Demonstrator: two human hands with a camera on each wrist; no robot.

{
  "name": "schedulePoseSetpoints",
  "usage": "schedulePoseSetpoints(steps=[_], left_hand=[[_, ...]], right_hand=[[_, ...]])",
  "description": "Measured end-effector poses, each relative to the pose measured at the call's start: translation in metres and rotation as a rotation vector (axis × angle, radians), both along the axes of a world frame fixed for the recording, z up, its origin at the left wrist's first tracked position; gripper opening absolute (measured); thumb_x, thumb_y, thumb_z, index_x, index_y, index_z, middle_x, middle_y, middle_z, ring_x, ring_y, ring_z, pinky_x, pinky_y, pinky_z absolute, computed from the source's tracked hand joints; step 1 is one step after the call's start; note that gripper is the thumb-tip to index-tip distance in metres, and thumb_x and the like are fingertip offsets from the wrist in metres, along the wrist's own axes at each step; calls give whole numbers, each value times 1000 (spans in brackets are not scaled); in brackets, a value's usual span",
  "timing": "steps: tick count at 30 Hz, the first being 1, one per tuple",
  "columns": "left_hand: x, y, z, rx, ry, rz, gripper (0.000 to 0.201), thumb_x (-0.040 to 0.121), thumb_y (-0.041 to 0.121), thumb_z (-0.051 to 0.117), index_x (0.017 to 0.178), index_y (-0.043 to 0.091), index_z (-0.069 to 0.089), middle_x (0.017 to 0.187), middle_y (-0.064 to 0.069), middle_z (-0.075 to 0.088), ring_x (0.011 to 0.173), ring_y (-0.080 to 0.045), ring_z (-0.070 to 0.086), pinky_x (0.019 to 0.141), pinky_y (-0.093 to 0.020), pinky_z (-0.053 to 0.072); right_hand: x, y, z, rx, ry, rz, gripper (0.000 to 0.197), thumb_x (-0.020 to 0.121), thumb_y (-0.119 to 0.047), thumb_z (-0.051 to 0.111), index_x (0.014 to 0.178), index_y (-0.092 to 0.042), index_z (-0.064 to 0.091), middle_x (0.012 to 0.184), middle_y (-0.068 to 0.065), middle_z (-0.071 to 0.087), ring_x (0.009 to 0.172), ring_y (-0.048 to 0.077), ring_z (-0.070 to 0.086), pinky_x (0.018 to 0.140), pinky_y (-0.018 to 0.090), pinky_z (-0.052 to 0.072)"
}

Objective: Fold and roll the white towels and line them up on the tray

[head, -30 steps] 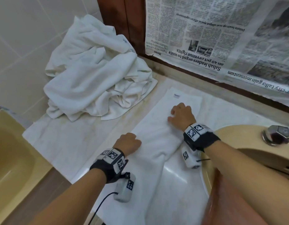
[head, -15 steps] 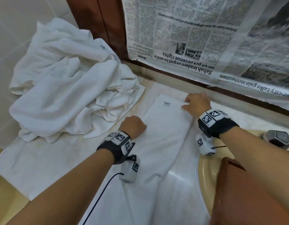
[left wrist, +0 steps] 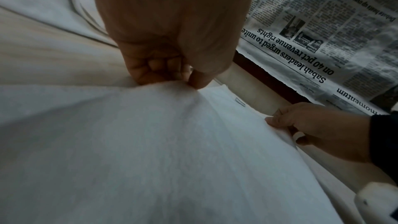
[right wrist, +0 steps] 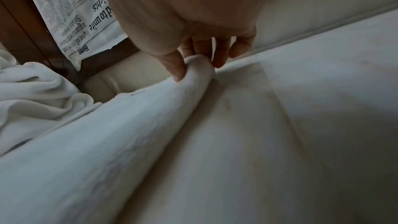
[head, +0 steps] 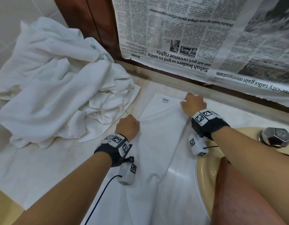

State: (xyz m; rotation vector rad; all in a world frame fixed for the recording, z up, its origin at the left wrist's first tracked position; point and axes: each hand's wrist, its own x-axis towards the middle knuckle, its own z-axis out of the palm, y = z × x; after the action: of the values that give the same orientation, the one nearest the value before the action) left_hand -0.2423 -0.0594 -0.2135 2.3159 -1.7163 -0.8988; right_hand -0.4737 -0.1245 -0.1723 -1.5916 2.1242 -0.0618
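A white towel [head: 158, 135] folded into a long strip lies on the pale counter, its far end with a small label near the wall. My left hand [head: 128, 125] pinches the strip's left edge [left wrist: 172, 88] partway along, fingers curled. My right hand [head: 193, 103] pinches the far right corner of the same towel [right wrist: 197, 67] between thumb and fingers, lifting a small fold. A heap of loose white towels [head: 56, 88] sits at the back left. No tray shows in any view.
A newspaper [head: 197, 38] hangs on the back wall above a dark wooden frame. A beige sink basin [head: 203, 172] with a chrome tap knob [head: 276, 137] lies at the right. Another flat white towel [head: 35, 168] covers the counter on the left.
Both hands slid along the towel toward the wall. The right hand went from mid-strip to the far right corner; the left moved up the left edge.
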Motion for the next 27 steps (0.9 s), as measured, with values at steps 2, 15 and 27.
schedulePoseSetpoints(steps=[2, 15, 27], left_hand=[[-2, -1, 1, 17, -10, 21, 26, 95, 29, 46, 104, 7, 56, 103, -10, 64, 97, -28, 59, 80, -32, 45], [-23, -61, 11, 3, -57, -108, 22, 86, 26, 51, 78, 9, 62, 95, -15, 67, 86, -32, 63, 63, -28, 40], [-18, -38, 11, -94, 138, -15, 24, 91, 35, 60, 104, 15, 60, 100, -4, 68, 99, -23, 62, 84, -32, 48]], right_hand=[[1, -1, 0, -6, 6, -9, 34, 98, -24, 43, 128, -10, 50, 129, 20, 49, 127, 34, 40, 100, 39, 35], [26, 33, 6, -127, 50, 512, 54, 93, -34, 52, 143, -26, 34, 152, 4, 29, 138, 24, 23, 108, 40, 27], [31, 41, -34, 114, 216, 753, 69, 98, -60, 21, 152, -33, -12, 158, -6, -24, 147, 18, -17, 119, 43, 2]])
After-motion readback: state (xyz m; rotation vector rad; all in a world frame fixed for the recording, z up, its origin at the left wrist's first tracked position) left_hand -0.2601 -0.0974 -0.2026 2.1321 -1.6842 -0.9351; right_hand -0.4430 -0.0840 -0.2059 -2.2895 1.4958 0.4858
